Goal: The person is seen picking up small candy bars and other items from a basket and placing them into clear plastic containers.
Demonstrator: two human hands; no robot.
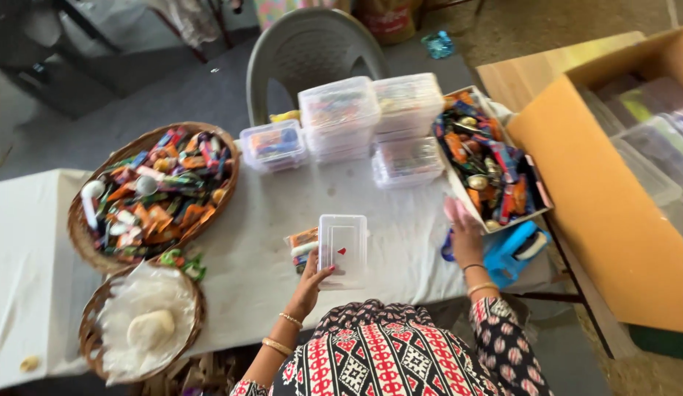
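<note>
My left hand (309,282) holds a small clear plastic box (342,248) by its near left edge, on the white tablecloth (253,242). A small orange and white packet (302,244) lies just left of the box. My right hand (462,229) rests flat on the cloth with fingers apart, touching the near corner of a white cardboard tray (450,167) full of wrapped sweets and small items. A blue tape dispenser (512,249) sits just right of that hand.
A large wicker basket (85,246) of wrapped sweets is at left, a smaller basket (92,330) with clear bags below it. Stacks of filled clear boxes (338,117) stand at the back. A grey chair (312,44) is behind, a big cardboard carton (598,191) at right.
</note>
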